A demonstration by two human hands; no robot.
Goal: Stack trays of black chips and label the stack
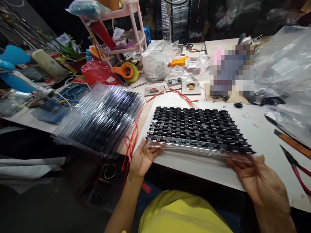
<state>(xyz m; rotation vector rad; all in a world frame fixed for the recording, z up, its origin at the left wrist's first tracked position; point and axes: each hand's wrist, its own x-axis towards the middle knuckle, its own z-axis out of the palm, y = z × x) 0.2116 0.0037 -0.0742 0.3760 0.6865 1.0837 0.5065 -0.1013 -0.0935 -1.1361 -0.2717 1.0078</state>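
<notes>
A clear plastic tray [187, 147] filled with rows of small black parts [194, 124] lies over the front of the white work surface. My left hand [143, 158] grips its near left corner, thumb on the side and fingers underneath. At the near right corner, my right hand [259, 174] holds the same tray, its fingers partly hidden below the plastic. To the left of the tray is a stack of similar clear trays [102, 119] with dark parts inside. Red plastic ribbon [136, 129] runs between the stack and the held tray.
Red-handled pliers [295, 168] and an orange-handled tool [293, 142] lie at the right. Large clear plastic bags [284, 64] fill the right back. Behind the tray are small metal fixtures [190, 88], an orange tape dispenser [126, 72] and a pink rack [111, 14]. A blue fan [17, 68] stands left.
</notes>
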